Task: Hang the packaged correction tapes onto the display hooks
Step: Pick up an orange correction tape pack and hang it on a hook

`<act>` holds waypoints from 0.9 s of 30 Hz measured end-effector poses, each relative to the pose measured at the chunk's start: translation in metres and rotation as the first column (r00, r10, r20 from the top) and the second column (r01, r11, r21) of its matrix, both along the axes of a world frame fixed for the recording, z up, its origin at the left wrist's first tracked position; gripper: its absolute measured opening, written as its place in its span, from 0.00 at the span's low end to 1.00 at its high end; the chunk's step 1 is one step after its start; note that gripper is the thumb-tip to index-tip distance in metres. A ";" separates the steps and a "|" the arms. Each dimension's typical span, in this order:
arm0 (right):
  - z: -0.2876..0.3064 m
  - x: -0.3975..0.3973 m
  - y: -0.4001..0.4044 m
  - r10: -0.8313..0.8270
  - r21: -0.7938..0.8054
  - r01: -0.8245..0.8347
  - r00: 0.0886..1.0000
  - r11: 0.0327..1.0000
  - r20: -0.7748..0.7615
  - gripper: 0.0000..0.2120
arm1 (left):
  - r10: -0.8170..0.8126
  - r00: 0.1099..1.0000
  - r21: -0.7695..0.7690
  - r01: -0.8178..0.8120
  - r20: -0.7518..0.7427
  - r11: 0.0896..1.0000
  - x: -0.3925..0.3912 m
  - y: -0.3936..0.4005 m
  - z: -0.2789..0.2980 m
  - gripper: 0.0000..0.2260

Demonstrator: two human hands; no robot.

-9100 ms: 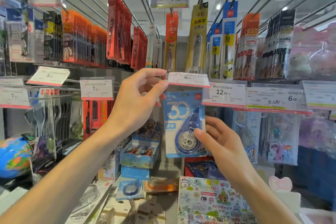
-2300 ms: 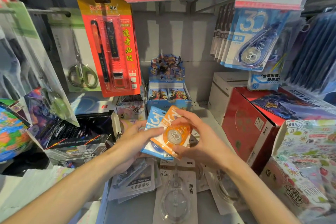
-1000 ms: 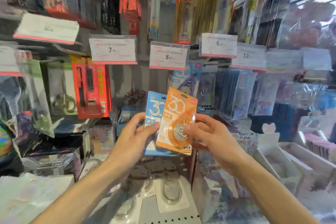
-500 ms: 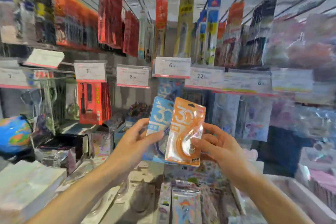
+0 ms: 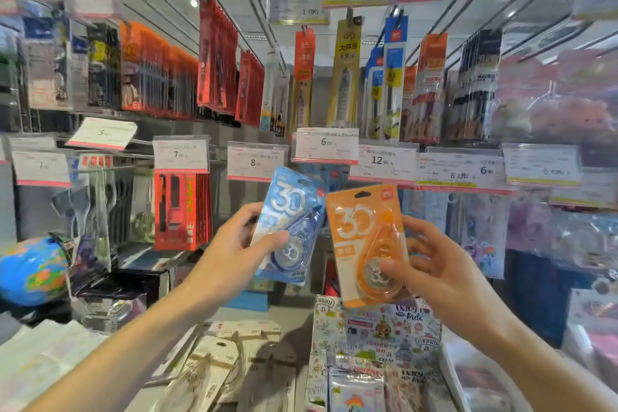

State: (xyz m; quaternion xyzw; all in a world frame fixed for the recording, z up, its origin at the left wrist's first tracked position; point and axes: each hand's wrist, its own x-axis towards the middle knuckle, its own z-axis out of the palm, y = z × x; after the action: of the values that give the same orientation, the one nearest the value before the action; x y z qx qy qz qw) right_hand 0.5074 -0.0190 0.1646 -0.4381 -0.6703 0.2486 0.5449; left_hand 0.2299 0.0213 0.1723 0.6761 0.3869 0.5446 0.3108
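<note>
- I've got one pack in each hand, both raised in front of the hook row and not yet hung: this is the carry-and-align step.
- My left hand (image 5: 230, 256) grips the blue correction tape pack (image 5: 290, 226), thumb across its front, fingers curled behind; the pack tilts right.
- My right hand (image 5: 434, 269) pinches the orange correction tape pack (image 5: 366, 246) at its lower right, thumb on the blister.
- Both sit just below the price tags (image 5: 326, 145). More blue packs seem to hang behind them, though blur makes that uncertain.
- Next, as I judge it, I must lift one pack, line its hang hole (image 5: 363, 194) with a hook tip and slide it on, keeping the other pack clear.
</note>
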 end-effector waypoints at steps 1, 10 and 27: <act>0.002 0.001 -0.001 -0.012 0.021 0.011 1.000 1.000 0.011 0.25 | 0.005 1.000 0.025 -0.004 -0.012 1.000 0.000 0.000 0.004 0.15; 0.019 0.004 0.002 -0.114 0.151 0.103 0.991 0.983 0.067 0.23 | 0.019 1.000 0.143 -0.016 -0.016 0.990 -0.011 -0.006 0.026 0.16; 0.031 -0.014 0.011 -0.190 0.258 0.190 0.981 0.947 -0.025 0.21 | -0.066 0.997 0.069 0.063 0.046 0.996 0.006 0.024 0.013 0.14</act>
State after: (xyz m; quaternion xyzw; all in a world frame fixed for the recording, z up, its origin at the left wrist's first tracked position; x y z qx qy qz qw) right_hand 0.4938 -0.0077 0.1960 -0.4256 -0.6519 0.1050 0.6188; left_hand 0.2356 0.0458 0.1857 0.6850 0.3388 0.5632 0.3144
